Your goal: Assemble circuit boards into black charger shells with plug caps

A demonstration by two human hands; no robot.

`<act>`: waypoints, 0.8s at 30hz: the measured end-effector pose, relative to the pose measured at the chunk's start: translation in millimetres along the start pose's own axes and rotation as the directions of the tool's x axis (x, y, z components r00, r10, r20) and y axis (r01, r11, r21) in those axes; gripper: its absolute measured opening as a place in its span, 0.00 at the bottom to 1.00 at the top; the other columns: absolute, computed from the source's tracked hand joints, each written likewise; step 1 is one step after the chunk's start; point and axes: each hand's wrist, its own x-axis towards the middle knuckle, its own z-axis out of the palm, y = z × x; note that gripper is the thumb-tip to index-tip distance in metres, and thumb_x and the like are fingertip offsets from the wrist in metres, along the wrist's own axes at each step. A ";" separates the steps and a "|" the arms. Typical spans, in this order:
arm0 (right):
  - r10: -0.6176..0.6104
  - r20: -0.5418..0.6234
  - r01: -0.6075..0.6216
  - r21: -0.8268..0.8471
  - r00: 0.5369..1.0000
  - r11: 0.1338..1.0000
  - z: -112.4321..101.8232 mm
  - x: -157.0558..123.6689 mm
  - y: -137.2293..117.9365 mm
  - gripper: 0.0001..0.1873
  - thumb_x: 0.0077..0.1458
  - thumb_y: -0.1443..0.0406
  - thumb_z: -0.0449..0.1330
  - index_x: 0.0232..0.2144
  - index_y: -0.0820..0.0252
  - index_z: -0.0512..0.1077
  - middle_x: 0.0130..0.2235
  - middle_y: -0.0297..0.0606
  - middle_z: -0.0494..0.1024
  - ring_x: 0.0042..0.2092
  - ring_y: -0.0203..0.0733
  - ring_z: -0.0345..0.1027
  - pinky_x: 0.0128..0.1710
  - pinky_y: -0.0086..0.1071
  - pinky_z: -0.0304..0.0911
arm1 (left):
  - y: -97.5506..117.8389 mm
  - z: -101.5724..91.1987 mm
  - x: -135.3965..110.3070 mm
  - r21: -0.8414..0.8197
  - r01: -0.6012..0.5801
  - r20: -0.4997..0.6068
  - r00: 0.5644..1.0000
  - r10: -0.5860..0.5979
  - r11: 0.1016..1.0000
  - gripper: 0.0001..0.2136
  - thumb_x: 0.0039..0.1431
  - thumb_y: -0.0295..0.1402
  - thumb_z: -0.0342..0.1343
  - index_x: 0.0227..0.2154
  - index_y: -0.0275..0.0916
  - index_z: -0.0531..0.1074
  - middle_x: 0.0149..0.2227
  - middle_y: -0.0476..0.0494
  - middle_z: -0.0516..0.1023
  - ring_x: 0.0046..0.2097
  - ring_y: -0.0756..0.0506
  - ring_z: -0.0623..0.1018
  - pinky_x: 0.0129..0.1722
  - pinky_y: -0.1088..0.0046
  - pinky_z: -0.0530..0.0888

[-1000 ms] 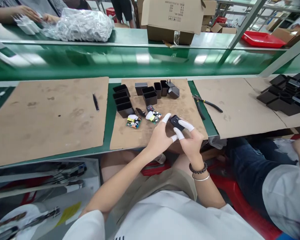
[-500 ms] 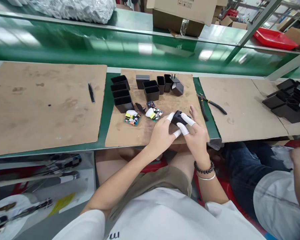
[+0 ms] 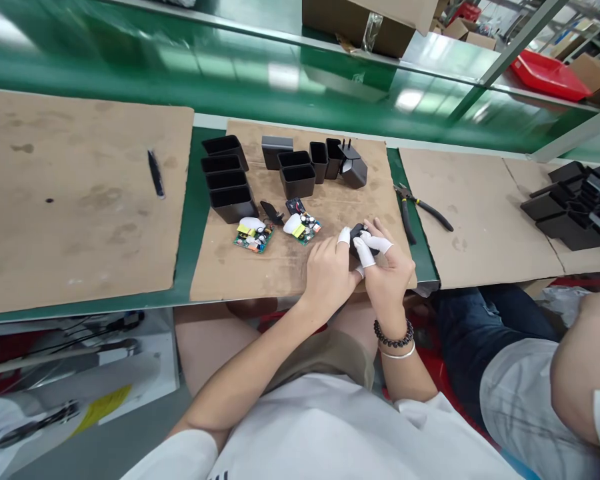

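Between my two hands is a small black plastic housing, partly hidden by my fingers. My left hand grips its left side, with white finger cots on the thumb and a finger. My right hand, also in white cots, closes over its right side and top. To the left on the cardboard lie two circuit boards, a nearer-to-hand board and a farther board. Beside them rest a black plug piece and a small dark part.
Black open housings stand behind the boards, with more housings and a plug adapter at the back. Pliers lie right; a knife-like black tool lies left. Stacked black housings sit far right, near a co-worker's arm.
The view has shifted, moving the table things slightly left and up. My right fingers have bent in closer over the black housing, covering more of it.
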 end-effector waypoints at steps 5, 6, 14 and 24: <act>-0.064 0.193 0.069 -0.020 0.979 0.997 -17.6 12.1 15.5 0.08 0.58 0.64 0.69 0.41 0.55 0.80 0.52 0.44 0.85 0.53 0.51 0.81 0.53 0.47 0.79 | -3.5 -1.0 -1.4 -0.074 0.013 0.001 1.000 -0.013 0.997 0.27 0.57 0.30 0.63 0.60 0.29 0.69 0.54 0.26 0.81 0.55 0.31 0.81 0.55 0.51 0.77; -0.074 0.214 0.075 0.000 0.974 0.997 -20.3 14.4 18.7 0.08 0.58 0.63 0.69 0.41 0.55 0.80 0.48 0.42 0.86 0.48 0.49 0.83 0.48 0.44 0.80 | -5.5 -1.5 -2.7 -0.120 0.000 -0.011 1.000 -0.001 0.993 0.28 0.58 0.31 0.64 0.61 0.30 0.68 0.56 0.27 0.80 0.58 0.31 0.80 0.58 0.51 0.76; 0.003 0.009 -0.002 -0.141 1.000 0.990 -18.3 13.1 30.4 0.09 0.57 0.58 0.67 0.38 0.53 0.77 0.42 0.43 0.85 0.46 0.51 0.80 0.53 0.48 0.75 | -16.5 -10.5 -10.5 -0.429 -0.135 -0.272 0.962 0.014 0.893 0.20 0.65 0.31 0.58 0.59 0.39 0.69 0.57 0.35 0.79 0.60 0.39 0.78 0.64 0.56 0.73; 0.511 0.373 -0.627 0.560 0.775 0.542 -5.6 -17.5 -2.5 0.23 0.60 0.45 0.61 0.44 0.55 0.78 0.40 0.39 0.86 0.38 0.44 0.81 0.36 0.37 0.79 | 0.1 -24.1 -8.5 -0.511 -0.205 -0.216 0.971 0.106 0.835 0.30 0.55 0.41 0.70 0.59 0.38 0.71 0.58 0.36 0.80 0.60 0.37 0.80 0.65 0.57 0.74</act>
